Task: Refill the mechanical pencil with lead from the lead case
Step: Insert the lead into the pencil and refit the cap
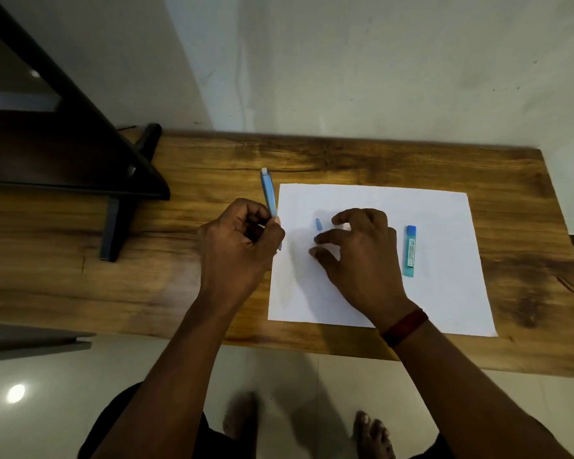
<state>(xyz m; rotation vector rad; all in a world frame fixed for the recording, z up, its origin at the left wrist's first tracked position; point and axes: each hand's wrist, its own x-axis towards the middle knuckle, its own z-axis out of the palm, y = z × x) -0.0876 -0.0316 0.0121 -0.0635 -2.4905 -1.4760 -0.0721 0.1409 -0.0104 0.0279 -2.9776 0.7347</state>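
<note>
Gripping the blue mechanical pencil (268, 193) in the clenched left hand (237, 241), right hand (362, 250) spread loose over the paper (444, 293), holding nothing

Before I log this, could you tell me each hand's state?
Left hand: closed on the mechanical pencil.
Right hand: open, holding nothing.

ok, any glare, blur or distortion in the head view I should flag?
Head view: wide-angle bowing along the table edges; a glare spot on the floor tile; soft hand shadows on the white paper; right hand fingertips slightly motion-blurred; lead case label too soft to read.
</note>
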